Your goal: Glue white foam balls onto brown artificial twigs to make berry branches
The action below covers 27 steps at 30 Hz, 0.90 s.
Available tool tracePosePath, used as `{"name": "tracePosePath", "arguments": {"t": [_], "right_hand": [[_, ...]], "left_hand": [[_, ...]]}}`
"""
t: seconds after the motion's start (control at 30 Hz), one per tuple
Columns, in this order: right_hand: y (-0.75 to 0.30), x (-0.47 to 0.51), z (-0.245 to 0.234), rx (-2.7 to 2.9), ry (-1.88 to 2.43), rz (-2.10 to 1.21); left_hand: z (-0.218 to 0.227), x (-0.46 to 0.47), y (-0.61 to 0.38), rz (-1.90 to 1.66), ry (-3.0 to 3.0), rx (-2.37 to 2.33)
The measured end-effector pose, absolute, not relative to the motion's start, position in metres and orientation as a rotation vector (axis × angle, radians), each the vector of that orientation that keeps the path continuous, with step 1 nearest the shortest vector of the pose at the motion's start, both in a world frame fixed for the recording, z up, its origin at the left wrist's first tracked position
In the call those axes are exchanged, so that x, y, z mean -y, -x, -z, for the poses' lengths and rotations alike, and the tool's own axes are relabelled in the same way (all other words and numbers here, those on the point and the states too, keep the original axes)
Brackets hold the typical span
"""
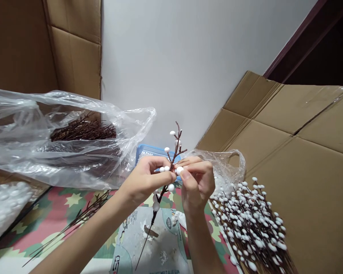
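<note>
A brown artificial twig (160, 196) stands tilted in front of me, with several white oval buds on its side stems. My left hand (151, 173) pinches the twig about midway up, its thumb and fingers closed round the stem. Close against it, my right hand (198, 179) grips a white bud (180, 171) between thumb and fingers, right at the twig. The bare stem end hangs down over a printed cardboard sheet (151, 243) spotted with glue. Where the bud meets its side stem is hidden by my fingers.
Finished-looking budded twigs (254, 224) lie bunched at the right. Brown bare twigs (85, 129) fill a clear plastic bag (125, 114) at left, and loose bare stems (82, 215) lie on the patterned cloth (60, 205). A blue basket (143, 148) sits behind my hands; white buds (8, 201) are bagged far left.
</note>
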State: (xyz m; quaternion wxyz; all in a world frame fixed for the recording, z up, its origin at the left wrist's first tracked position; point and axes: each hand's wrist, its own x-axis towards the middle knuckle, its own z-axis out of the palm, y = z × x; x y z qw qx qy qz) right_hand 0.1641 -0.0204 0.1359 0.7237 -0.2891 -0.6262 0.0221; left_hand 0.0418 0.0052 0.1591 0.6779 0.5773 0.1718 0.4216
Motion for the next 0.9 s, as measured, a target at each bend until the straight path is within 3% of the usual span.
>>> {"name": "tracePosePath", "arguments": {"t": [0.27, 0.9], "right_hand": [[-0.188, 0.020, -0.146, 1.626, 0.645, -0.277], [-0.184, 0.024, -0.144, 1.540, 0.647, -0.239]], "left_hand": [[-0.159, -0.009, -0.041, -0.952, -1.295, -0.398], [-0.159, -0.013, -0.038, -0.915, -1.427, -0.323]]}}
